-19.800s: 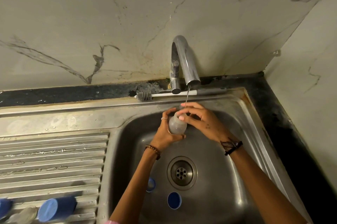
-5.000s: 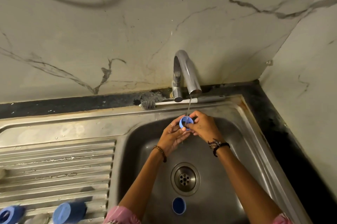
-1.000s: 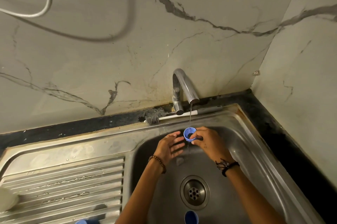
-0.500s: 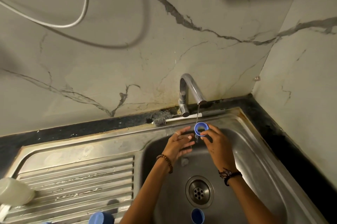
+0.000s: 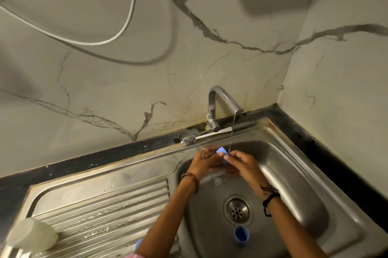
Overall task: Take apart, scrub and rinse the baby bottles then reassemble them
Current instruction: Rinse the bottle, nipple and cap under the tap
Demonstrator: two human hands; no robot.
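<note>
White translucent bottle body lies on the ribbed steel drainboard at lower left. At centre, the left hand and right hand both pinch a small blue plastic ring beside the thin stream from the chrome tap. Lower right of centre, a blue cap sits in the steel sink basin.

This is a home kitchen, seen at its washing-up corner. A stainless steel sink with a ribbed draining board is set into a dark stone bench, and a chrome tap runs a thin stream into the basin over a round drain. Marble-patterned wall panels meet in the corner, stained along the lower edge. A bottle brush lies behind the tap, and a white hose hangs against the wall.
</note>
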